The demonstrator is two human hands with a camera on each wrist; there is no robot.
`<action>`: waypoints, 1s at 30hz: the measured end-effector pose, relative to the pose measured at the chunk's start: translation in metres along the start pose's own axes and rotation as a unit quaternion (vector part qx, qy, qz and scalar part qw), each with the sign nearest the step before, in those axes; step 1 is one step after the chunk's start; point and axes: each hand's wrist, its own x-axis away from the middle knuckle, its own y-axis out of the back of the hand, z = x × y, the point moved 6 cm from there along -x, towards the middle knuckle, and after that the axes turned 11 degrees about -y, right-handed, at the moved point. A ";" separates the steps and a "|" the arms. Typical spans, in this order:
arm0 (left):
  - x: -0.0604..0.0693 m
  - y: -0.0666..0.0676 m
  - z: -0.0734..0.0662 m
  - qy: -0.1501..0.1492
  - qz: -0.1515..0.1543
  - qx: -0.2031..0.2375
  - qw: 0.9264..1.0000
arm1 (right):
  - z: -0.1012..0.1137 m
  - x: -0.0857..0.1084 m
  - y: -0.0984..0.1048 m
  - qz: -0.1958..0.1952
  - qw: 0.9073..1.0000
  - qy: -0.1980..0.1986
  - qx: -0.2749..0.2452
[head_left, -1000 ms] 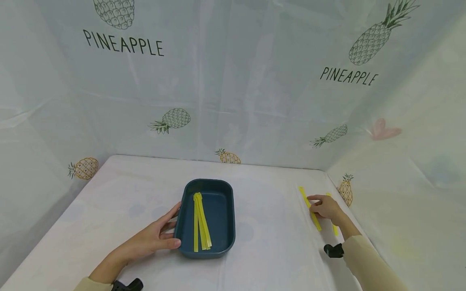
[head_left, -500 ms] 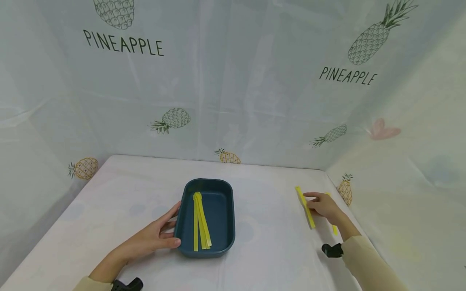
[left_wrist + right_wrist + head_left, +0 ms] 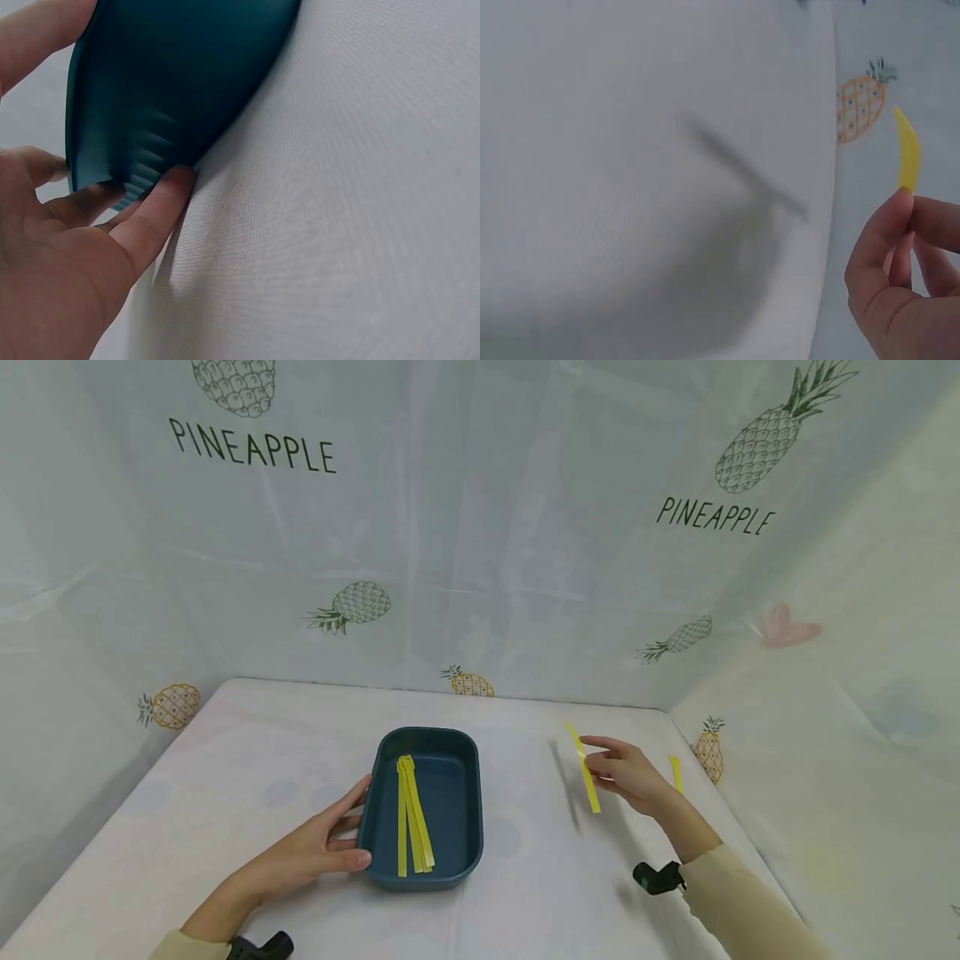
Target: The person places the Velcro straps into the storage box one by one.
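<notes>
A dark teal rectangular tray (image 3: pixel 459 806) stands on the table with several flat yellow strips (image 3: pixel 414 818) lying lengthwise in its left half. My left hand (image 3: pixel 307 852) rests against the tray's left outer wall, fingers spread and fairly straight; the left wrist view shows the fingertips (image 3: pixel 176 180) touching the wall low down, near the tabletop. Right of the tray, my right hand (image 3: pixel 626 777) pinches one thin yellow strip (image 3: pixel 588 781) between thumb and finger, raised above the table with its shadow apart from it. In the right wrist view this strip (image 3: pixel 908 154) curves slightly upward.
Another yellow strip (image 3: pixel 677 772) lies near the table's right edge, partly hidden behind my right forearm. The white table (image 3: pixel 300 735) meets pineapple-printed sheets (image 3: pixel 525 568) at its back and sides.
My right hand has lifted the pinched strip off the table and moved it left toward the tray. My left hand and the tray stay where they were.
</notes>
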 end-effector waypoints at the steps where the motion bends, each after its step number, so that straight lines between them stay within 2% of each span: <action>1: 0.000 0.000 0.000 0.000 -0.001 -0.001 1.000 | 0.004 0.001 -0.007 0.008 1.000 0.002 -0.008; 6: 0.000 -0.001 -0.001 -0.003 0.003 0.002 1.000 | 0.024 0.006 -0.044 0.045 0.998 0.008 -0.038; 16: 0.001 -0.001 0.000 -0.003 0.000 0.002 1.000 | 0.062 0.011 -0.115 0.076 0.996 0.009 -0.056; 25: 0.003 0.000 -0.004 -0.009 0.002 -0.003 1.000 | 0.080 0.005 -0.171 0.124 0.991 0.017 -0.055; 30: 0.002 -0.001 -0.004 -0.016 0.008 0.009 1.000 | 0.080 -0.001 -0.197 0.136 0.988 0.010 -0.067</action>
